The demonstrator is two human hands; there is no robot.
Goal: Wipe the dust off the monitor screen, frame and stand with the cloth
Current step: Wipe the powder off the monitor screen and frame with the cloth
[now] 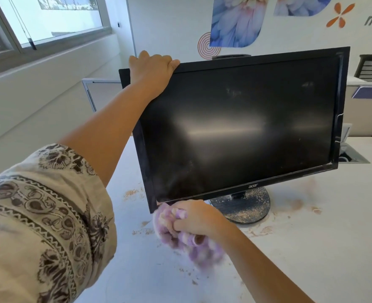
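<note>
A patterned sleeve point(38, 215) leads up to the left hand point(152, 66), which grips the monitor's point(242, 127) top left corner to steady it. The right hand point(193, 217) bunches the cloth point(180, 237) at the frame's point(342, 106) lower left corner. Frame-wiping seems underway; the dusty stand point(246, 206) on the tabletop point(312, 248) likely needs wiping next.

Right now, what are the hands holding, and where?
The left hand grips the monitor at its top left corner. The right hand clutches the bunched purple cloth by its middle.
</note>
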